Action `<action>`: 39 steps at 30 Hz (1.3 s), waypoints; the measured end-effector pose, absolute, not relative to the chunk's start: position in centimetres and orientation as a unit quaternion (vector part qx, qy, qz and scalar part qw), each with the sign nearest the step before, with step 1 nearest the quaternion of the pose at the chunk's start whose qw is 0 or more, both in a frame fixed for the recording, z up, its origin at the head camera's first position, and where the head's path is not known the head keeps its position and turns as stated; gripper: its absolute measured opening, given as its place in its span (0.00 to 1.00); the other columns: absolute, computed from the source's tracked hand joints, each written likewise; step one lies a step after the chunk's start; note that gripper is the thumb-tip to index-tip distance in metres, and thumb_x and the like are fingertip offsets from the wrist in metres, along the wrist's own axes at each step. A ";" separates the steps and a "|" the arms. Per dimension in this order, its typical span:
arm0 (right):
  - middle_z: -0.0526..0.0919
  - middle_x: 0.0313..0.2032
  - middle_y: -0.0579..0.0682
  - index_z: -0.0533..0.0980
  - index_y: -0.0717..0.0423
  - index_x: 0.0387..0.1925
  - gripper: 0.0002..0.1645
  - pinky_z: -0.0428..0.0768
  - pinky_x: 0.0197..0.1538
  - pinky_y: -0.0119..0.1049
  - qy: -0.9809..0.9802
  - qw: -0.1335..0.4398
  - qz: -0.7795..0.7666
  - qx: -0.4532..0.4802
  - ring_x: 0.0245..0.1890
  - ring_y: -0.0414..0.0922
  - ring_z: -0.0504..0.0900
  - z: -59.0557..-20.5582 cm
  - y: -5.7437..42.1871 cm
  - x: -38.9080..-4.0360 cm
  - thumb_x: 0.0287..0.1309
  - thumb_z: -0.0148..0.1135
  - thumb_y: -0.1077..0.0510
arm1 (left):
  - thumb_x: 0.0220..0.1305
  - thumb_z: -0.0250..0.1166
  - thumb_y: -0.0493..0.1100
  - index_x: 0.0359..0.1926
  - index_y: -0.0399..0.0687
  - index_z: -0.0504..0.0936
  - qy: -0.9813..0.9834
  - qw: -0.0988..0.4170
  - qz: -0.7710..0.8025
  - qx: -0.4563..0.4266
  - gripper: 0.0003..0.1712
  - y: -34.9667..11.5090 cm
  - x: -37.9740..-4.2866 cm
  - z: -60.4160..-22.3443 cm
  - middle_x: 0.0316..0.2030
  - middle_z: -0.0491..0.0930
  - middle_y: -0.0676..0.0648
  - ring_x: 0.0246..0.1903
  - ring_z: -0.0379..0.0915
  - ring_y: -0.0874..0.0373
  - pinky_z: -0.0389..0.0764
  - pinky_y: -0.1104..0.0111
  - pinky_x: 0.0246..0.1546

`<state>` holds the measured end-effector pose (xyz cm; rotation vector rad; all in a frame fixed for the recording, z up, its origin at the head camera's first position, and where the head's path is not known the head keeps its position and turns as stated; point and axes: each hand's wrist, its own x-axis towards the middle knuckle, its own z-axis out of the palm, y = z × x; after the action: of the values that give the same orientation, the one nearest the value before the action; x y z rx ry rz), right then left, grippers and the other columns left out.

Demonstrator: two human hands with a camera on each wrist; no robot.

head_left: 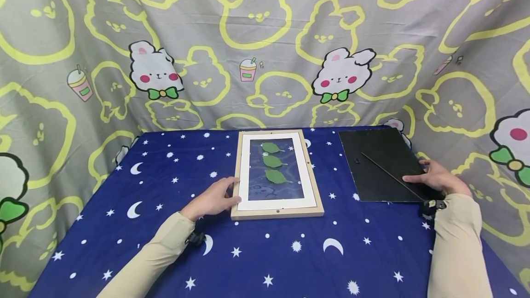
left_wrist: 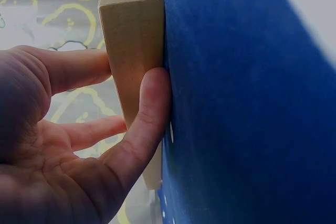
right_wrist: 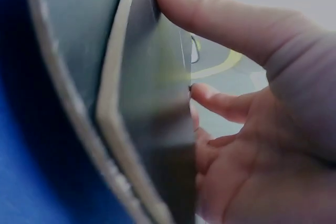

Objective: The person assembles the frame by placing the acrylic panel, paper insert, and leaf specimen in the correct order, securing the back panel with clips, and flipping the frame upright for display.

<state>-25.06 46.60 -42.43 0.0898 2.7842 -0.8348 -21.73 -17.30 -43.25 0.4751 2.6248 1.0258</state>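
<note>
A light wooden picture frame (head_left: 319, 197) lies on the cloth with a white mat (head_left: 244, 183) inside. Within the mat's opening are three green leaves (head_left: 272, 161), one above another. My left hand (head_left: 213, 199) touches the frame's left side with thumb and fingertips; the left wrist view shows the thumb against its bare wooden side (left_wrist: 135, 40). To the right lies a black backing board (head_left: 377, 144) with a slanting stand leg (head_left: 389, 172). My right hand (head_left: 440, 178) grips the board at its right edge, thumb on top; its fingertips are partly hidden.
A dark blue cloth (head_left: 207, 261) with white stars and moons covers the table. Behind and at both sides hangs a grey curtain (head_left: 265, 118) with yellow cartoon outlines. A small dark fitting (head_left: 357, 161) sits on the board's left part.
</note>
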 end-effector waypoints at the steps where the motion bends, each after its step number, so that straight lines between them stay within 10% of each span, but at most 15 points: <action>1: 0.56 0.62 0.91 0.42 0.88 0.69 0.64 0.67 0.62 0.68 0.950 0.113 -0.289 0.027 0.62 0.79 0.62 -42.2 46.6 -25.0 0.64 0.68 0.44 | 0.69 0.67 0.41 0.72 0.35 0.66 0.909 0.141 0.355 0.164 0.35 -17.3 -21.8 -43.3 0.50 0.76 0.36 0.27 0.80 0.59 0.82 0.67 0.28; 8: 0.50 0.67 0.88 0.39 0.80 0.74 0.60 0.64 0.62 0.67 0.942 0.083 -0.326 0.019 0.67 0.79 0.55 -41.4 46.7 -24.8 0.69 0.64 0.46 | 0.69 0.67 0.41 0.72 0.35 0.66 0.910 0.144 0.354 0.161 0.35 -17.3 -21.7 -43.3 0.50 0.76 0.37 0.27 0.79 0.59 0.82 0.66 0.28; 13: 0.53 0.65 0.87 0.38 0.79 0.75 0.58 0.74 0.50 0.41 0.938 0.081 -0.336 0.021 0.63 0.75 0.62 -41.3 46.7 -24.6 0.72 0.60 0.44 | 0.70 0.67 0.41 0.73 0.36 0.66 0.910 0.146 0.354 0.160 0.35 -17.3 -21.7 -43.3 0.51 0.75 0.37 0.26 0.79 0.59 0.82 0.66 0.28; 20: 0.44 0.68 0.89 0.41 0.75 0.76 0.58 0.59 0.65 0.73 0.937 0.093 -0.335 0.025 0.68 0.83 0.48 -41.4 46.8 -24.6 0.72 0.60 0.41 | 0.69 0.67 0.41 0.73 0.36 0.66 0.912 0.141 0.351 0.158 0.35 -17.3 -21.7 -43.3 0.51 0.76 0.36 0.26 0.79 0.59 0.82 0.67 0.28; 39: 0.48 0.67 0.88 0.44 0.74 0.77 0.49 0.66 0.58 0.61 0.929 0.059 -0.364 0.028 0.67 0.79 0.53 -42.0 46.7 -24.6 0.75 0.56 0.47 | 0.70 0.67 0.41 0.73 0.37 0.66 0.914 0.143 0.347 0.153 0.35 -17.2 -21.7 -43.2 0.51 0.76 0.37 0.26 0.79 0.59 0.82 0.67 0.28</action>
<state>-24.63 46.70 -42.04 0.0848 2.8146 -1.1010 -21.73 -17.20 -43.25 0.4421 2.6363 0.9999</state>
